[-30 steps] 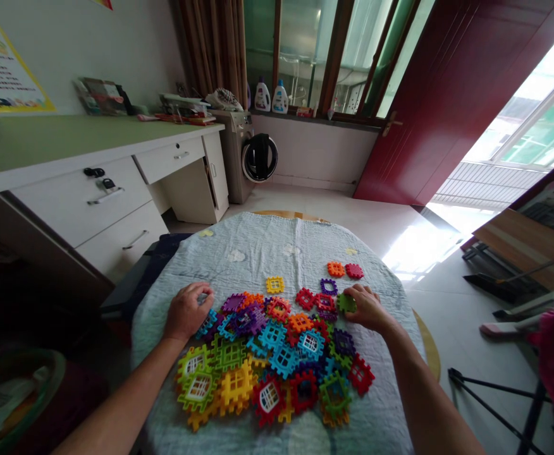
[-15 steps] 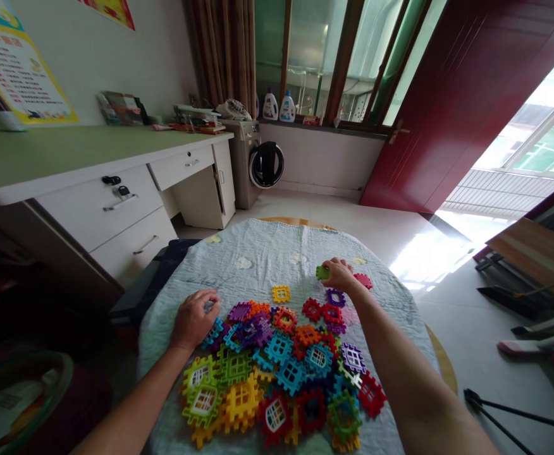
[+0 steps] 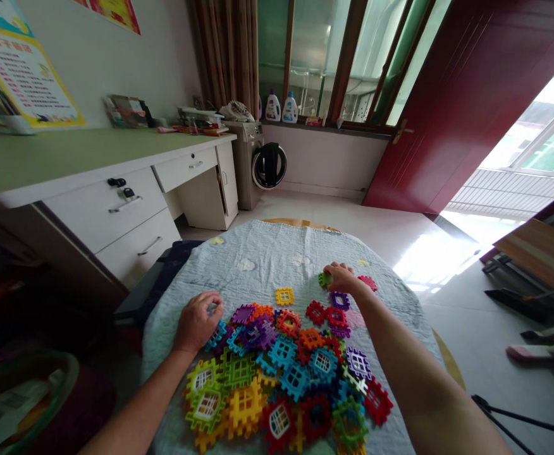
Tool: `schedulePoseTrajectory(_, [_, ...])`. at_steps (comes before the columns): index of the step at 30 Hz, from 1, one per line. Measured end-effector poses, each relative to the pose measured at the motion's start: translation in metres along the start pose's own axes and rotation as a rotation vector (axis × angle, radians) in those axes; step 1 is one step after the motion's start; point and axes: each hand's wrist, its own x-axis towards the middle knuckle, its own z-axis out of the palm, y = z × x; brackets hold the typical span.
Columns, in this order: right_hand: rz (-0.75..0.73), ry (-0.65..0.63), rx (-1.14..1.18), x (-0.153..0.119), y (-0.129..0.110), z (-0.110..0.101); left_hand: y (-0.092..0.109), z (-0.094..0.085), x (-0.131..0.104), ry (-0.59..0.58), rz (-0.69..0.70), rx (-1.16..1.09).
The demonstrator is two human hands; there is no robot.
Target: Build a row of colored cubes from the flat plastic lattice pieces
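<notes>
My right hand [image 3: 341, 278] reaches to the far right part of the cloth-covered table. Its fingers are closed on a green interlocking plastic block [image 3: 324, 280], which looks flat against the cloth. Just nearer than that hand is a purple square frame block [image 3: 340, 301]. On the left, my left hand [image 3: 200, 321] rests on the cloth with fingers curled and thumb bent in, cloth showing through the gap. Beside it, a blue block [image 3: 216, 335] lies at the pile's edge. Between my arms spreads a heap of notched blocks, including a yellow window block [image 3: 246, 404].
A single yellow block [image 3: 284, 296] lies beyond the heap on the pale blue tablecloth [image 3: 277, 256]. A pink-red block [image 3: 368, 283] is right of my right hand. A desk [image 3: 116, 151] stands at left, a washing machine [image 3: 248, 164] behind, and a red door [image 3: 448, 107] at right.
The green block in my right hand has turned from tilted to flatter on the cloth. My left hand keeps its place; the whole view has shifted slightly.
</notes>
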Motion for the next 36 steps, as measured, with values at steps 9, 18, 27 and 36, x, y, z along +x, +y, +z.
schedulePoseTrajectory(9, [0.046, 0.096, 0.124, 0.0, 0.027, -0.028, 0.0, 0.0, 0.0, 0.002, 0.006, 0.007])
schedulePoseTrajectory(18, [0.016, 0.012, 0.024, -0.003, 0.005, -0.005, 0.0, 0.0, 0.0, 0.003, 0.01, 0.007])
schedulePoseTrajectory(27, [0.016, -0.005, -0.018, -0.001, 0.001, -0.006, -0.003, 0.002, -0.001, 0.004, 0.009, 0.005])
schedulePoseTrajectory(36, [-0.06, 0.062, 0.14, -0.039, -0.023, -0.011, -0.002, 0.002, 0.0, 0.02, 0.025, 0.014])
